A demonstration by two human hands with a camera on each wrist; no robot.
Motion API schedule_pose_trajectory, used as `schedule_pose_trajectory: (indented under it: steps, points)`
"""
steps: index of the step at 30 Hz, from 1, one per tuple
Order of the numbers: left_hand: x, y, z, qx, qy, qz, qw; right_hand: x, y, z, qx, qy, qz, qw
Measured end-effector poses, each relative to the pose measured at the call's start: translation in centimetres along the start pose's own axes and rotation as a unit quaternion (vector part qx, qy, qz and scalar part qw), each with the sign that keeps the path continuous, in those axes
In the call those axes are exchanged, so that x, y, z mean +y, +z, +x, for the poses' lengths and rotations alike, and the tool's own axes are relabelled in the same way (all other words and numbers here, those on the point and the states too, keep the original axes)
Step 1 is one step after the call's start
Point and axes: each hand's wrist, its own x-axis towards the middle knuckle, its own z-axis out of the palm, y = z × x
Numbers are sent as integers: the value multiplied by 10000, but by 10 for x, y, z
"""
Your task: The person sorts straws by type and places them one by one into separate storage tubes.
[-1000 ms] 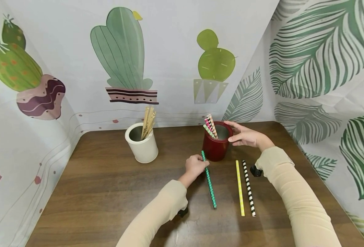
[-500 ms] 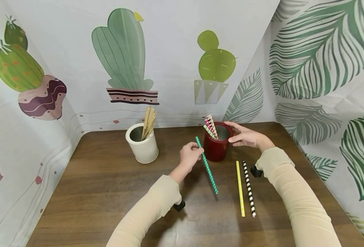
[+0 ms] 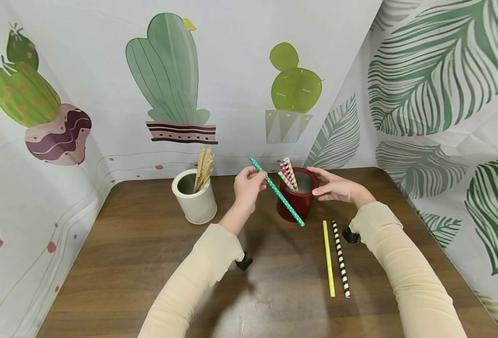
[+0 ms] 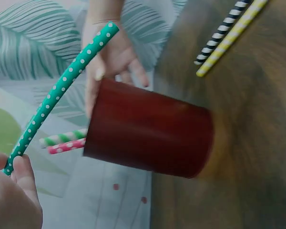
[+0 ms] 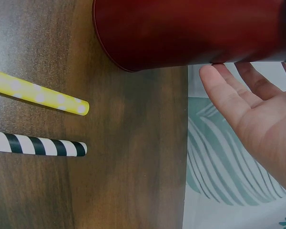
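My left hand (image 3: pixel 249 188) pinches a green paper straw with white dots (image 3: pixel 277 192) near its upper end, raised off the table and slanting in front of the red cup (image 3: pixel 293 209). In the left wrist view the straw's free end (image 4: pixel 105 36) lies above the cup's mouth side. The red cup stands upright with several patterned straws (image 3: pixel 288 173) leaning in it. My right hand (image 3: pixel 337 187) rests on the cup's right side and rim, its fingers mostly straight and spread. In the right wrist view the fingertips touch the cup wall (image 5: pixel 195 28).
A yellow straw (image 3: pixel 329 258) and a black-and-white striped straw (image 3: pixel 340 258) lie side by side on the brown table (image 3: pixel 147 263). Left of my left hand stands a white cup (image 3: pixel 198 204) holding several tan sticks (image 3: pixel 203 169). A printed cloth (image 3: pixel 240 70) hangs behind the table.
My left hand has lifted the green straw from the table, up and to the left, and the straw now tilts more. My right hand has stayed at the red cup.
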Motion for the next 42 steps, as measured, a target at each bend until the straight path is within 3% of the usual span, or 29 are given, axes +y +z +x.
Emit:
schedule_pose_trajectory:
  steps: [11,23,32,42]
  points:
    - [18,-2,9,369,51,-767,9964,1,-1,1,7,21,41,10000]
    - [11,-2,15,856,203,-1322,9873,-1,1,1,41,89,4,10000]
    - [6,6,21,1068,429,-1289,9850,-4,2,-1,35,89,-97,9999]
    - [1,18,22,1132,532,-543,9907,-2,1,1,44,115,-55,9999]
